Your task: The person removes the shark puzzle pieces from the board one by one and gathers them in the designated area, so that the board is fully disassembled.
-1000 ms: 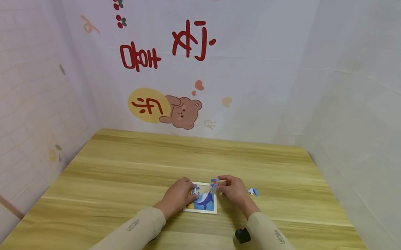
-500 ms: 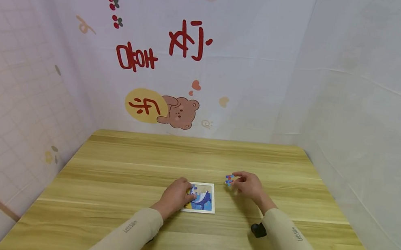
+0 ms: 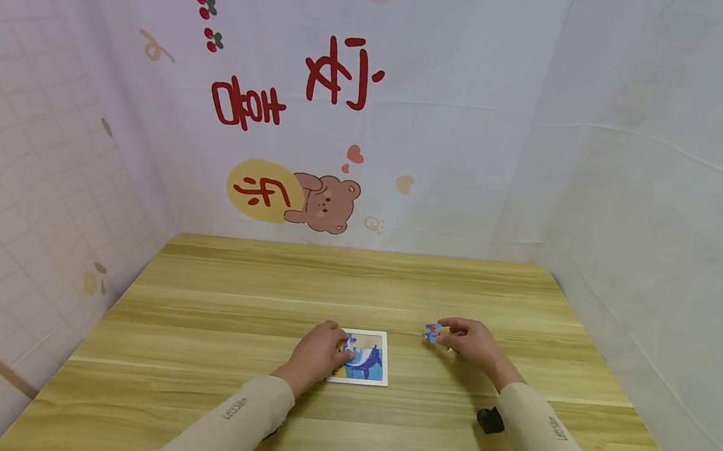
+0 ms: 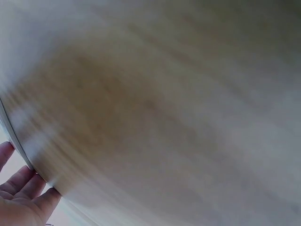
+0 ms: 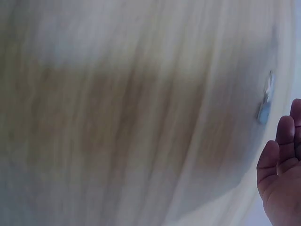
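Note:
A small jigsaw puzzle in a white frame point(image 3: 387, 360) lies on the table, with a blue whale picture point(image 3: 368, 362) and a bare beige patch near its top. My left hand point(image 3: 315, 351) holds the frame at its left side, the thumb over the picture and covering part of it. To the right of the frame, my right hand point(image 3: 471, 342) pinches a blue and red puzzle piece point(image 3: 432, 332) between thumb and fingertips, just above the table. Another loose puzzle piece point(image 3: 451, 350) shows partly below that hand; in the right wrist view a blurred piece point(image 5: 265, 110) lies beyond the fingers.
The wood-grain table point(image 3: 251, 273) stretches around the puzzle on every side. A white cloth with a printed bear point(image 3: 331, 204) hangs behind it, and white cloths flank left and right. A black object point(image 3: 490, 420) sits under the right forearm.
My right hand has moved rightward, away from the frame, carrying the blue and red puzzle piece toward the other loose piece. My left hand stays on the frame.

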Available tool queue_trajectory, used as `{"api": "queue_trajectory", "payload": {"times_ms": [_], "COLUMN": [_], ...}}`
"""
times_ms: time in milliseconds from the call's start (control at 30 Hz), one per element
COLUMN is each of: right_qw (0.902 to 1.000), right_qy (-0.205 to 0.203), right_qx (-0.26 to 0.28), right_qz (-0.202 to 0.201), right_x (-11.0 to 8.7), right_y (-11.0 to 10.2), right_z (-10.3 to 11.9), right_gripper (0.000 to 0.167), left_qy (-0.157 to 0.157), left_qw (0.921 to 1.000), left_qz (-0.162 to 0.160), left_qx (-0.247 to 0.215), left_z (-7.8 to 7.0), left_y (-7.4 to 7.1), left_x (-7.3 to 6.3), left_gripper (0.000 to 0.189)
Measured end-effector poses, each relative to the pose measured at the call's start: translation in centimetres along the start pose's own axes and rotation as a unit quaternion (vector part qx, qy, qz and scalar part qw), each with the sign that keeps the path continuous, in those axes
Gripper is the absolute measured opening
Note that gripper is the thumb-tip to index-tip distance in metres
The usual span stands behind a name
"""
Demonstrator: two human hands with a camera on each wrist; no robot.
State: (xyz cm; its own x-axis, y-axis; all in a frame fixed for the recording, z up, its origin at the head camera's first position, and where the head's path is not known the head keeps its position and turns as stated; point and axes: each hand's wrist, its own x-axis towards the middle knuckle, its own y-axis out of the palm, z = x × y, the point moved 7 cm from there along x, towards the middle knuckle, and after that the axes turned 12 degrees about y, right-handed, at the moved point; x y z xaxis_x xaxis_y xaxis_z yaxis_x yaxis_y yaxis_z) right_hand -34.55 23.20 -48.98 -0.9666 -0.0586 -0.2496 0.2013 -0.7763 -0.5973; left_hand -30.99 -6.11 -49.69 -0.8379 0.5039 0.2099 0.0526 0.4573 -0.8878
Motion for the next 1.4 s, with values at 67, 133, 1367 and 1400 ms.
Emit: {"api": "queue_trajectory", "payload": {"times_ms": [67,133,1367,1400], "right_qw": [0.9999,0.9998,0.9905,0.9903], "right_qy": [0.007,0.009,-0.024,-0.023], "right_qx": [0.006,0.004,-0.128,-0.129], "right_qz": [0.005,0.015,-0.045,-0.048], "right_x": [-0.1,-0.2,-0.9,-1.1], "right_y": [0.0,0.1,2.1,2.3], "right_z": [-0.4,-0.7,-0.3,-0.3], "right_gripper": [0.045,0.045,0.036,0.036], "left_qy": [-0.001,-0.001,0.031,0.032], "left_qw": [1.0000,1.0000,0.9995,0.9995], "left_qz": [-0.001,0.000,0.003,0.004], "left_qx": [-0.001,-0.001,-0.001,-0.001], "left_z": [0.0,0.0,0.9,0.9], "left_y": [0.0,0.0,-0.7,-0.8], "left_x": [0.0,0.0,-0.8,-0.9], "left_gripper": [0.038,0.037,0.038,0.038]}}
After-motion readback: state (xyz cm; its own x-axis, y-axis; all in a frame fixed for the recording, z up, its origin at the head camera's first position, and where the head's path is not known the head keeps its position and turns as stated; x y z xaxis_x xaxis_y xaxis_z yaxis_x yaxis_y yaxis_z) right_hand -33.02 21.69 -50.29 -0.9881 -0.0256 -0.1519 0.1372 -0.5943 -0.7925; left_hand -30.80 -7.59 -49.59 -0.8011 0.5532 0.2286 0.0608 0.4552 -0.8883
